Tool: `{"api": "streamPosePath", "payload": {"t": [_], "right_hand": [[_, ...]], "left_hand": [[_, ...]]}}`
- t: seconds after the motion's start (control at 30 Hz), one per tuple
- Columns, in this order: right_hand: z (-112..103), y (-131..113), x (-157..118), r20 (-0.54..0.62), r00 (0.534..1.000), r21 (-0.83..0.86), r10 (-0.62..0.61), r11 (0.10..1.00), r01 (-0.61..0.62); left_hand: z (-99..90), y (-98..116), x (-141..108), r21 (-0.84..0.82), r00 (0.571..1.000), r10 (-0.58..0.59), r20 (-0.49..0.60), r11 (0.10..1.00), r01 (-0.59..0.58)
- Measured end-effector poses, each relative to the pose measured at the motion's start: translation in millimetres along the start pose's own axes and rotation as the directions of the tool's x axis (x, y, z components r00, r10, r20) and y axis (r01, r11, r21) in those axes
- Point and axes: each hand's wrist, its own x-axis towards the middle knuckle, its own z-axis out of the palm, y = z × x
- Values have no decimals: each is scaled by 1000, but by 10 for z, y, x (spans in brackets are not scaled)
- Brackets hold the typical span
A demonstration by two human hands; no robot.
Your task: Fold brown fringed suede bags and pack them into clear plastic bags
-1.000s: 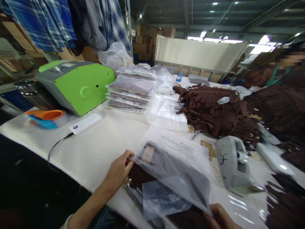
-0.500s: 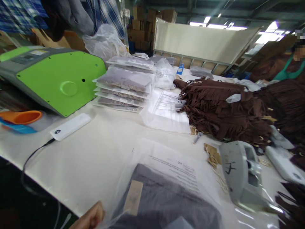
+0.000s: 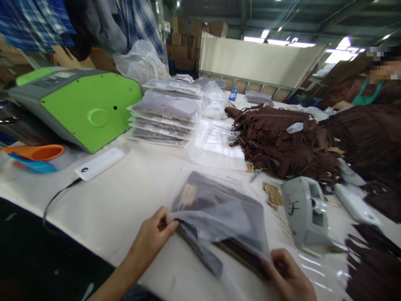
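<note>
A white table (image 3: pixel 140 179) is spread across most of the frame. On it, at the left, a green machine (image 3: pixel 94 108) is set, and a brown pile (image 3: pixel 282 142) of fringed pieces is heaped right of centre.

In the lower centre a clear bag (image 3: pixel 225 213) is laid flat, its mouth turned toward the bottom of the frame. Behind it, in the upper middle, a stack (image 3: pixel 164 121) of filled packs is seen. Inside the bag a dark garment (image 3: pixel 216 188) is held, and it has just been brought closer to the printed far end: a broad printed stretch was left uncovered a second ago, and less of it is now. The bag, cut off by the bottom edge half a second ago, is again seen nearly whole. By this, the garment is judged to be mostly seated, though some dark material is still shown at the mouth.

At the right a grey dispenser (image 3: pixel 302 217) is stood near the bag, not touched. By the right hand (image 3: pixel 288 274) the bag's lower right corner is gripped; by the left hand (image 3: pixel 155 230) the left corner of the mouth is pinched between thumb and fingers.

Below the mouth a grey strip (image 3: pixel 205 255) is left hanging out. Through the plastic, at upper left, a tan tag (image 3: pixel 189 194) is shown.
</note>
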Motion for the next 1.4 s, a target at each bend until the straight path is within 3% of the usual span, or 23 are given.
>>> {"api": "streamPosePath", "payload": {"t": [0.07, 0.13, 0.2, 0.23, 0.3, 0.37, 0.4, 0.47, 0.57, 0.77, 0.93, 1.1, 1.23, 1.3, 1.33, 1.4], "right_hand": [[-100, -115, 214, 29, 997, -47, -78, 996, 79], [-174, -259, 331, -58, 977, -167, -206, 967, 194], [-165, -420, 267, -175, 893, -300, -414, 887, 352], [-112, -505, 175, -174, 834, -336, -523, 828, 449], [99, -676, -56, -20, 722, -304, -691, 692, 654], [410, -837, -241, 244, 616, -184, -749, 588, 788], [575, -908, -289, 314, 577, -160, -754, 557, 815], [864, -1026, -291, 338, 576, -165, -744, 556, 815], [1125, -1141, -159, 315, 631, -197, -709, 601, 774], [1335, -1260, 81, 307, 604, -323, -735, 517, 793], [1481, -1372, 301, 333, 652, -472, -682, 478, 741], [1592, -1490, 484, 358, 656, -488, -665, 465, 738], [1592, -1534, 318, 352, 667, -477, -657, 487, 732], [1517, -1486, 110, 339, 643, -403, -687, 512, 759], [1452, -1437, -6, 335, 613, -336, -715, 517, 787], [1261, -1285, -215, 306, 555, -185, -774, 523, 832]], "left_hand": [[-47, 120, 163, -132, 997, 22, 68, 991, -13], [-81, 133, 207, -105, 995, 92, 28, 991, -88], [-83, 78, 168, 27, 976, 202, -81, 979, -200], [-74, 45, 138, 86, 961, 248, -119, 967, -239], [-46, -4, 95, 133, 950, 280, -140, 956, -262], [-19, -17, 90, 134, 955, 265, -134, 960, -248], [-8, -12, 100, 133, 954, 266, -136, 960, -248], [10, 6, 130, 129, 947, 285, -151, 955, -267], [40, 17, 162, 130, 926, 330, -182, 942, -310], [115, -13, 146, 181, 903, 389, -181, 916, -358], [124, -17, 125, 103, 907, 403, -120, 914, -393], [-76, -50, 168, 45, 913, 404, -59, 915, -402], [-355, -174, 144, 189, 927, 338, -165, 933, -306], [-409, -221, 66, 291, 896, 366, -251, 911, -291], [-395, -231, 12, 328, 872, 415, -260, 887, -325], [-279, -212, -102, 357, 808, 572, -142, 791, -497]]}}
